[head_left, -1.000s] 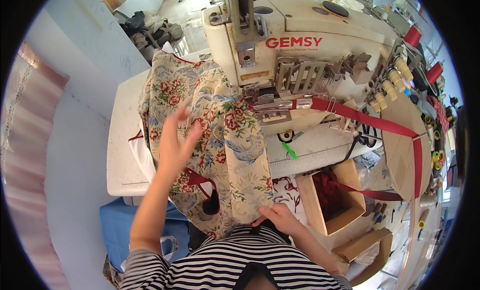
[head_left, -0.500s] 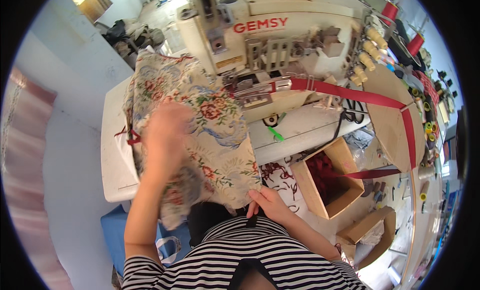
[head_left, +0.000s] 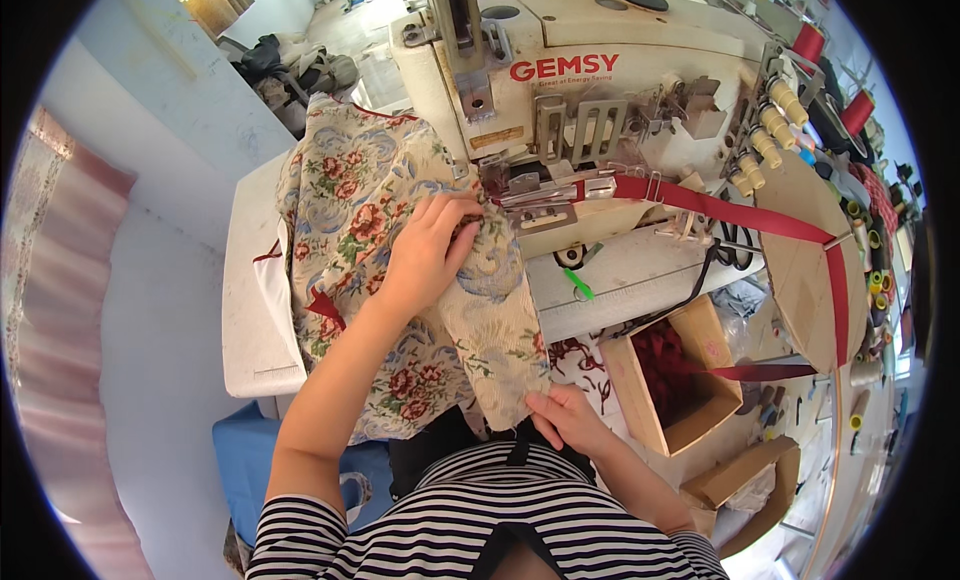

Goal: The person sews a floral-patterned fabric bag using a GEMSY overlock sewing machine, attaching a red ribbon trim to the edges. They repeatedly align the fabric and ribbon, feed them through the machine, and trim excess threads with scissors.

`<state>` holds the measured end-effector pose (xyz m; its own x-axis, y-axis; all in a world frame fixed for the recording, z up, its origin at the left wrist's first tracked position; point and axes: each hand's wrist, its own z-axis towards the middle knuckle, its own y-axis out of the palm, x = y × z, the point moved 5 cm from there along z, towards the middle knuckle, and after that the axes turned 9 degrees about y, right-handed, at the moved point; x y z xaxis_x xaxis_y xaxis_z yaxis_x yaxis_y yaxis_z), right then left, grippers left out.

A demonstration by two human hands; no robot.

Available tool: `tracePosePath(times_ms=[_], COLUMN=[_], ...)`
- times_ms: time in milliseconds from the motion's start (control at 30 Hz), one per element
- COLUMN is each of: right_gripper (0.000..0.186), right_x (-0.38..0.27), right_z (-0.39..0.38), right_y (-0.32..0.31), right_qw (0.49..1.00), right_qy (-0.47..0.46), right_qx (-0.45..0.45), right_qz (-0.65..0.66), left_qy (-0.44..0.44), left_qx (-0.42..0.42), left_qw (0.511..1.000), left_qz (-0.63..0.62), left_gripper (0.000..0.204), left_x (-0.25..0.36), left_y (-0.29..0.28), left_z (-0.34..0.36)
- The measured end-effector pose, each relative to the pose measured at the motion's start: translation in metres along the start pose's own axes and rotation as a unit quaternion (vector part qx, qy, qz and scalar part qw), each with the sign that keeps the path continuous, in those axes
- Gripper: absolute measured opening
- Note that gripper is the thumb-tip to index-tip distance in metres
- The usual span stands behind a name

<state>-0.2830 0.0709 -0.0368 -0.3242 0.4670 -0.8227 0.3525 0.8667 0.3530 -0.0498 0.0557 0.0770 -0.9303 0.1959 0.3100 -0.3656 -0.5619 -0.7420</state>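
A cream tapestry fabric (head_left: 370,280) with red roses and blue scrolls lies on the white sewing table and hangs over its near edge. Dark red binding runs along part of its far edge. My left hand (head_left: 428,250) is on the cloth with fingers curled round a fold, close to the sewing machine's needle area. My right hand (head_left: 565,418) pinches the cloth's near right corner between thumb and fingers. The white sewing machine (head_left: 640,100) stands just beyond. A dark red binding tape (head_left: 700,202) feeds from the right into its metal folder (head_left: 560,192).
A wooden box (head_left: 620,400) of dark red tape sits at the right, with a cardboard box (head_left: 740,480) nearer me. Green snips (head_left: 577,284) lie on the table (head_left: 255,330). Cream thread cones (head_left: 775,130) stand at the right, and a blue bag (head_left: 245,450) is below left.
My left hand has moved right and now grips a fold near the machine. The bunched part at the lower left has spread flatter. My right hand keeps its corner.
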Motion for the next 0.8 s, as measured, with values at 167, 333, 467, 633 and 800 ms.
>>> tracePosePath(times_ms=[167,333,467,633,800], right_gripper=[0.03,0.031,0.031,0.036,0.037], right_x=[-0.015,-0.027,-0.035,-0.053,-0.063], right_z=[0.01,0.026,0.038,0.048,0.061], right_y=[-0.002,-0.006,-0.006,-0.004,-0.005], right_qw=[1.0,0.999,0.998,0.997,0.996], right_qy=[-0.02,-0.034,-0.047,-0.064,-0.068], right_qx=[0.015,0.025,0.028,0.034,0.053], right_qz=[0.019,0.016,0.018,0.012,-0.001], left_qy=[0.019,-0.007,-0.003,-0.018,0.003], left_qx=[0.016,-0.002,-0.002,-0.007,-0.016], left_qw=[0.999,0.999,0.998,0.999,0.996], left_qz=[0.039,0.043,0.065,0.05,-0.091], left_gripper=[0.016,0.015,0.017,0.017,0.015], left_x=[-0.011,-0.03,-0.045,-0.049,-0.004], left_y=[-0.002,-0.001,0.0,-0.01,-0.021], left_z=[0.007,0.014,0.018,0.023,0.018])
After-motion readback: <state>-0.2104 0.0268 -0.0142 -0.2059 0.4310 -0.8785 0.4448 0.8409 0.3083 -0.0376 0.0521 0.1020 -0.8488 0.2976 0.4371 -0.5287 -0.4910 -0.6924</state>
